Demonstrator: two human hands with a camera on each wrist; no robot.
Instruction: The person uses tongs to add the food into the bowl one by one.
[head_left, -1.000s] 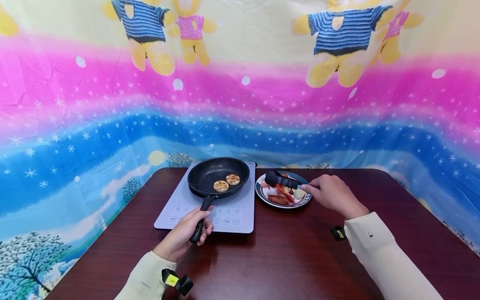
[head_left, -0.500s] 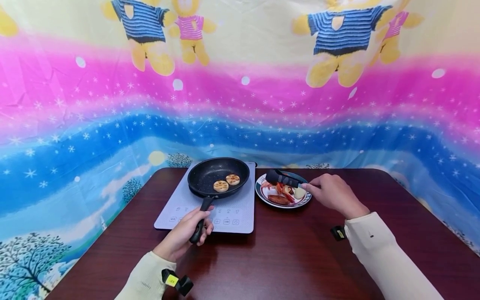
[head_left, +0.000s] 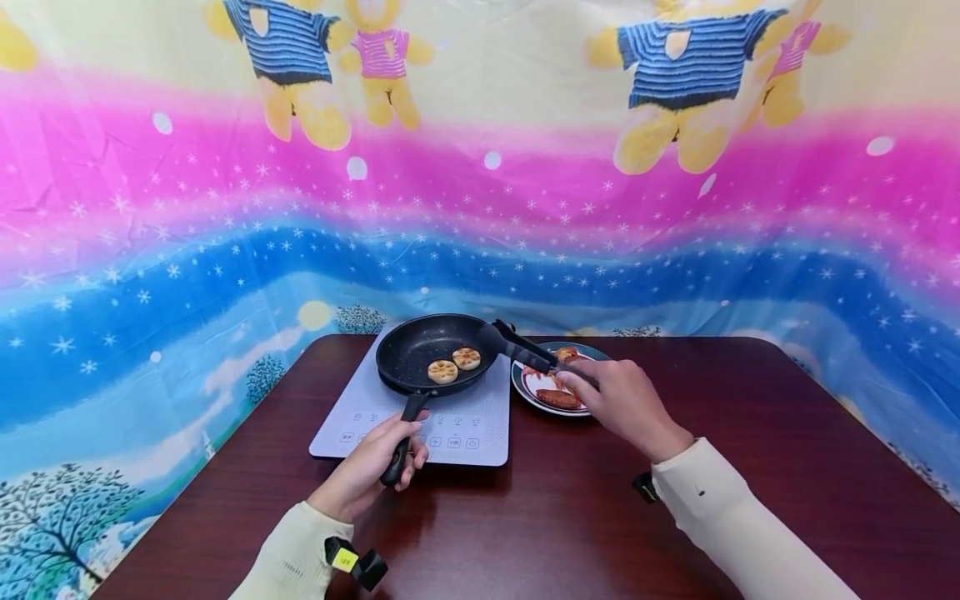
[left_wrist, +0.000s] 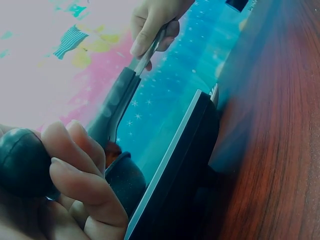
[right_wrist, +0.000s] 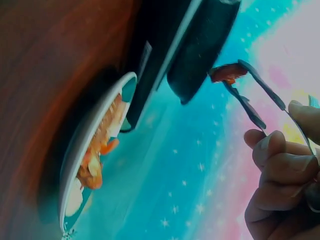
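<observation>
My left hand (head_left: 371, 458) grips the black handle of a frying pan (head_left: 408, 354), which sits on a white induction cooktop (head_left: 487, 417). Two browned lotus root slices (head_left: 442, 372) lie in the right half of the pan. With my right hand (head_left: 626, 408) I hold black-tipped tongs (head_left: 525, 350), whose heads overlap the pan's right rim in the head view. Pinched between the tong tips is a reddish-brown piece of food (right_wrist: 228, 72), shown in the right wrist view. Below the tongs stands a plate (head_left: 525, 397) of mixed food, partly hidden by them and my right hand.
The plate holds a brown oblong piece (head_left: 558, 399) and several reddish bits, beside the cooktop's right edge. Everything stands on a dark red-brown wooden table (head_left: 570, 517). A printed cloth (head_left: 480, 217) with bears hangs right behind the table's far edge.
My right hand has moved left with the tongs, from over the plate to the pan's right rim. My left hand and the pan stay put.
</observation>
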